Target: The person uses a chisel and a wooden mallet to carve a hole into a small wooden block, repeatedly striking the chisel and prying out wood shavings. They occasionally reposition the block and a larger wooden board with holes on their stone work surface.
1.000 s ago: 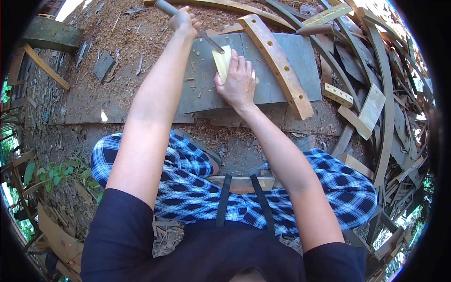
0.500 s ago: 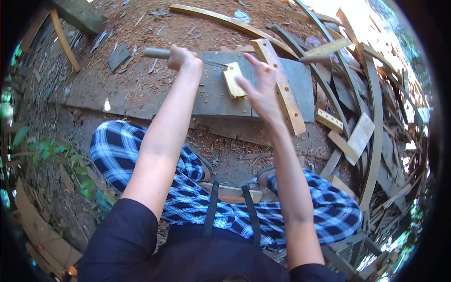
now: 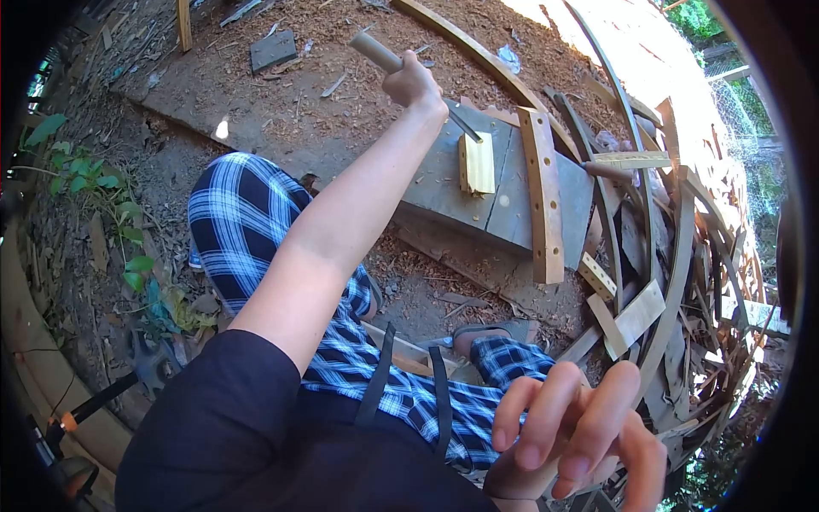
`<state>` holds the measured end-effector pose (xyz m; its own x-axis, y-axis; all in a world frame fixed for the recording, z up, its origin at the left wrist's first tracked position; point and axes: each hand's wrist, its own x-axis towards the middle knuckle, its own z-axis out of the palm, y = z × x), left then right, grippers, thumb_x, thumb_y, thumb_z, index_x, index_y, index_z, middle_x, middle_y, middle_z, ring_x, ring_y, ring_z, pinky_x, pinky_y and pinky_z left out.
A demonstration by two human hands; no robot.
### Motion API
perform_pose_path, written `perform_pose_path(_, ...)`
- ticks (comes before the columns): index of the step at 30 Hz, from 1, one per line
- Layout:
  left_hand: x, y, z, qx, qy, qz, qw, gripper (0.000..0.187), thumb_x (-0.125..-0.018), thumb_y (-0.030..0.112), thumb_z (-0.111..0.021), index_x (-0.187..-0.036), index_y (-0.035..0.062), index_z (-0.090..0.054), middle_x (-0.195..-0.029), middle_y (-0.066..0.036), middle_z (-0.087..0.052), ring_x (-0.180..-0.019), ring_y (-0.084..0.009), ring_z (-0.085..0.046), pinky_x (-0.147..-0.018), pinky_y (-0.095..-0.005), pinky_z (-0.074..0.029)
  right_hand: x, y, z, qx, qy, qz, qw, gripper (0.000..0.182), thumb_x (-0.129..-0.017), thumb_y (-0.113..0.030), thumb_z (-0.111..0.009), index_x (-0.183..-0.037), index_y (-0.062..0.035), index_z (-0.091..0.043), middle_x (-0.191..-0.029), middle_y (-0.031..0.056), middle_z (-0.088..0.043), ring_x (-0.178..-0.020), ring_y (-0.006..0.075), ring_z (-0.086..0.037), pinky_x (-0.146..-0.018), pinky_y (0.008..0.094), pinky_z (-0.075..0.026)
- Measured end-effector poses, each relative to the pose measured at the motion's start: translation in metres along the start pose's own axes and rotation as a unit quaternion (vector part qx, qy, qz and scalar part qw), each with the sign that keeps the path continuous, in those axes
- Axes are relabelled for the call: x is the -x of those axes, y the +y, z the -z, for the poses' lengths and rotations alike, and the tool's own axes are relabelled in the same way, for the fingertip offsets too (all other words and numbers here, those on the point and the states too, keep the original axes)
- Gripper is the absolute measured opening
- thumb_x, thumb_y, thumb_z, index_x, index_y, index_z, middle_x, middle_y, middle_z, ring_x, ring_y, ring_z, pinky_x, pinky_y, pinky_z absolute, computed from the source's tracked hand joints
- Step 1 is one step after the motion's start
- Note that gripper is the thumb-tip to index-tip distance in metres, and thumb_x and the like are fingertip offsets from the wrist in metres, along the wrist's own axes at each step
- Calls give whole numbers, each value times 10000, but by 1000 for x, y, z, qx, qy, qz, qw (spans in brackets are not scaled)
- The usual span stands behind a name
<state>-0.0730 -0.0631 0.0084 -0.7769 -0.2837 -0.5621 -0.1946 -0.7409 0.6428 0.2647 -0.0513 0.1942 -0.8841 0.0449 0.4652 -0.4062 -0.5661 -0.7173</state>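
My left hand (image 3: pixel 413 83) is wrapped round the handle of a chisel (image 3: pixel 375 53), held at a slant. Its metal blade reaches down to the right, the tip at the hole in the top end of a short pale wood block (image 3: pixel 478 166). That block lies on a broad grey board (image 3: pixel 431 183). Close to the camera at the lower right, my right hand (image 3: pixel 580 435) is raised with fingers apart and bent, holding nothing. To the right of the block, a longer wooden bar (image 3: pixel 542 196) with several drilled holes lies across the board.
A small drilled block (image 3: pixel 597 275) and a flat wood offcut (image 3: pixel 636 317) lie at the right. Curved strips (image 3: pixel 678 247) and scrap wood pile up beyond them. Wood chips cover the ground at the back. A leafy plant (image 3: pixel 81 166) grows at the left.
My right hand has left the block's side and come back toward the camera. My left hand still grips the chisel, now steeper, its tip still at the block's hole. The view has shifted.
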Motion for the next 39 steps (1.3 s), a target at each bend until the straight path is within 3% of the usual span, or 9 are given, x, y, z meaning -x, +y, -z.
perform_pose_path(4,-1,1,-5,-3,-10,-18,1000,290,-927,237,-627,-824,38,-443,-607,-24,-459,-402,-102,-390,-363,-273,-290,-15,1,25,-86,-145,-92,981,270,-870,-358,-757,-1132,-413,-717,-1129,31,-463,-979,240,-494,-872,422,-434)
perform_pose_path(6,-4,0,-11,2,-24,-12,1000,284,-926,230,-628,-829,38,-443,-611,-25,-462,-403,-99,-389,-362,-271,-286,-14,24,38,-81,-61,30,994,97,-947,-134,-595,-1002,-63,-632,-929,108,-546,-853,289,-577,-671,415,-529)
perform_pose_path(9,-6,-1,-17,-15,-72,-35,997,275,-923,218,-634,-836,52,-433,-596,-13,-447,-396,-90,-370,-368,-262,-279,-17,56,106,43,122,-146,981,292,-954,-96,-563,-1238,-29,-576,-1057,97,-545,-920,223,-579,-798,347,-510)
perform_pose_path(11,-4,-2,-22,-22,-100,-41,994,268,-925,211,-631,-838,60,-427,-593,-10,-437,-397,-90,-366,-371,-261,-277,-22,103,144,388,226,-244,859,548,-924,-271,-652,-1383,-23,-484,-1163,122,-525,-1046,221,-545,-866,315,-474)
perform_pose_path(14,-8,-8,-27,-41,-132,-63,988,256,-921,196,-648,-785,56,-482,-569,0,-468,-414,-87,-404,-399,-267,-311,-17,179,199,769,192,-170,586,724,-829,-415,-750,-1385,-38,-479,-1238,164,-510,-1169,307,-503,-967,445,-411)
perform_pose_path(17,-22,-16,-40,-114,-166,-85,976,351,-898,263,-683,-689,143,-428,-506,53,-409,-354,-86,-376,-329,-269,-307,-32,192,214,778,151,-264,550,664,-774,-316,-772,-1346,-90,-520,-1244,155,-523,-1178,340,-504,-984,524,-366)
perform_pose_path(21,-19,-18,-44,-145,-239,-73,957,349,-901,243,-678,-686,144,-422,-508,53,-412,-346,-81,-369,-327,-263,-299,-45,171,243,792,90,-248,550,619,-715,-120,-700,-1313,-201,-559,-1229,69,-559,-1174,290,-519,-954,512,-388)
perform_pose_path(29,-8,-27,-46,-177,-298,-66,936,350,-909,228,-671,-679,151,-419,-505,55,-407,-345,-71,-362,-324,-258,-284,-49,163,271,769,38,-174,614,582,-781,39,-588,-1328,-159,-575,-1330,104,-575,-1200,316,-568,-1030,401,-461)
perform_pose_path(39,4,-32,-43,-205,-314,-104,921,360,-915,228,-665,-665,147,-419,-487,52,-398,-326,-78,-373,-306,-260,-267,-52,164,280,749,42,-200,630,597,-792,51,-563,-1353,-155,-566,-1377,116,-550,-1239,316,-548,-1070,393,-437)
